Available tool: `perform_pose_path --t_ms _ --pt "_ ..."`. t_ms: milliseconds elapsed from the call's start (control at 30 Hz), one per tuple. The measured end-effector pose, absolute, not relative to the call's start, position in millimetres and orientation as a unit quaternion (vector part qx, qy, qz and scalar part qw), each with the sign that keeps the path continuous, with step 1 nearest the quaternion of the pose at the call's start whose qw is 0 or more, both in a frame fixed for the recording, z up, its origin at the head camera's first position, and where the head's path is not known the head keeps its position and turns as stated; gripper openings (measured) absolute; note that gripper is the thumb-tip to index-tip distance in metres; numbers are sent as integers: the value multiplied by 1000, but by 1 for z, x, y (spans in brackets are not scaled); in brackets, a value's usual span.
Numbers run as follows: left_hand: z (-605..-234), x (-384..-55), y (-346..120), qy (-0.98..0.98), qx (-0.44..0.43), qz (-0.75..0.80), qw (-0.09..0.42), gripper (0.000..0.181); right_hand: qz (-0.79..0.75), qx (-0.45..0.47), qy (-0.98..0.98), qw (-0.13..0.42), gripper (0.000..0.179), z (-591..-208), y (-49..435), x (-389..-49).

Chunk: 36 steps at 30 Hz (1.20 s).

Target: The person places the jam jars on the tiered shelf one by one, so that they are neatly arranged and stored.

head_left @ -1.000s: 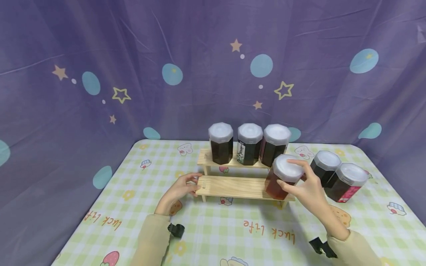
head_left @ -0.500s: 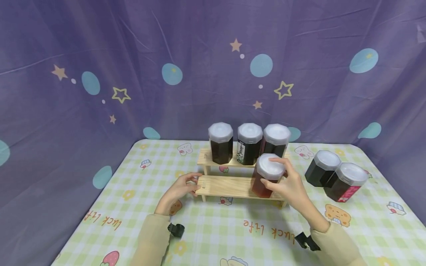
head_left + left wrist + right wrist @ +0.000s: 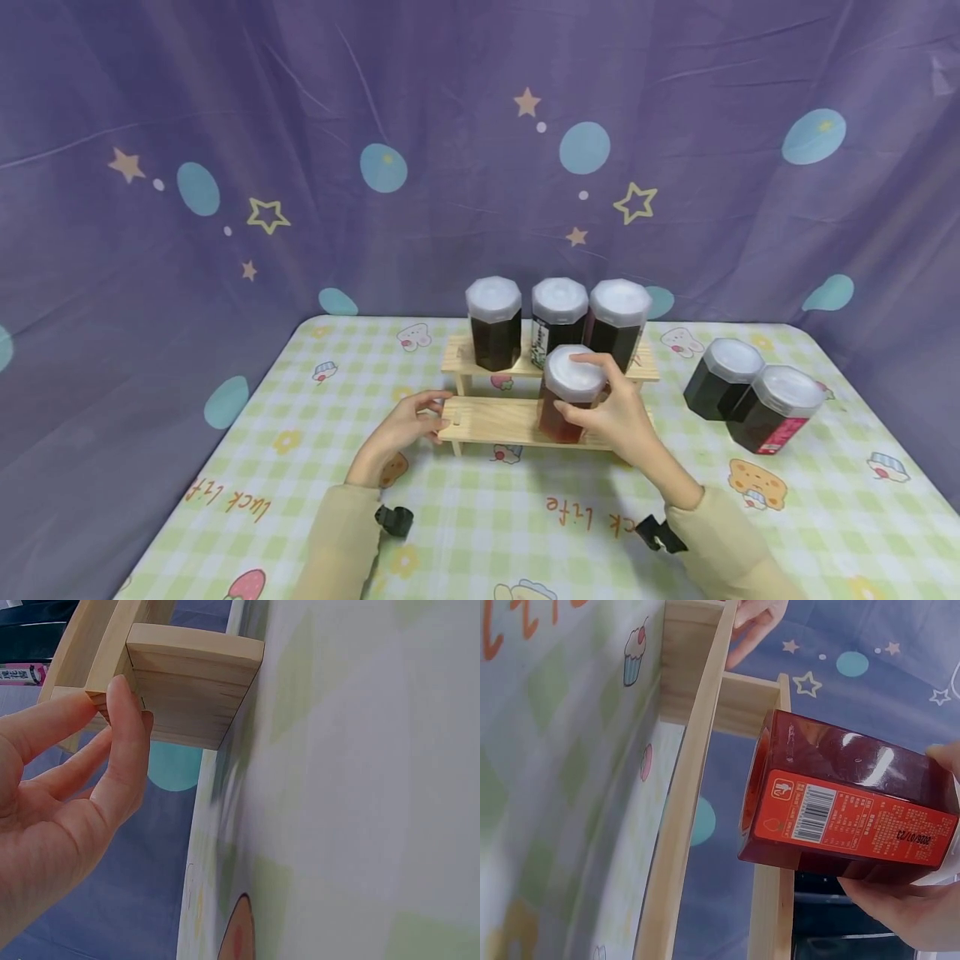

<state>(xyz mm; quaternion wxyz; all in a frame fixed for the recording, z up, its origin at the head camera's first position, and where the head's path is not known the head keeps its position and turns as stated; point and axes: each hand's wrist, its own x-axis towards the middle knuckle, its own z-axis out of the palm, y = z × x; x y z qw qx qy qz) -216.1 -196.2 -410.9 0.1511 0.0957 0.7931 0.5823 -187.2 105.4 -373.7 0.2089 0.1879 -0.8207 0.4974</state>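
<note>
My right hand (image 3: 621, 421) grips an octagonal jar (image 3: 558, 417) with reddish-brown contents and a white lid, fingers and thumb around its upper part. The jar is close over the lower step of a two-step wooden rack (image 3: 487, 421); in the right wrist view a gap shows between its base and the front board. A red label (image 3: 840, 817) with a barcode faces that camera. At the rack's left end, my left hand (image 3: 401, 427) pinches the corner of the lower step between thumb and fingers, which the left wrist view shows up close.
Three dark jars, the left jar (image 3: 495, 337), middle jar (image 3: 558, 302) and right jar (image 3: 619, 304), stand on the upper step. Two more, a plain dark jar (image 3: 722, 385) and a pink-labelled jar (image 3: 772, 417), stand on the checked tablecloth (image 3: 480, 517) at the right. A purple curtain (image 3: 450, 225) hangs behind.
My right hand has carried the reddish-brown jar leftward along the lower step, from its right end to near the middle. The left hand has stayed at the rack's left end.
</note>
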Motion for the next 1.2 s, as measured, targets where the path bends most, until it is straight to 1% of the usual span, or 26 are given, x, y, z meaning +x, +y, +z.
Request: perform_pose_path --t_ms 333,500,667,833,1033,1200 --pt "-432 -226 -200 802 96 573 138 47 498 200 -817 209 57 -372 88 -191" --pt "-431 -226 -199 805 90 571 133 47 514 213 -806 204 56 -372 79 -193" --pt "-430 -226 -199 803 87 573 137 48 518 218 -806 186 55 -372 71 -195" --pt "-420 -222 -197 798 88 579 144 48 527 220 -803 172 55 -373 63 -197" --pt "-408 -215 -195 799 96 574 149 48 519 233 -800 189 55 -375 55 -200" --pt "-419 -221 -198 797 95 579 144 49 525 238 -796 185 55 -377 47 -202"
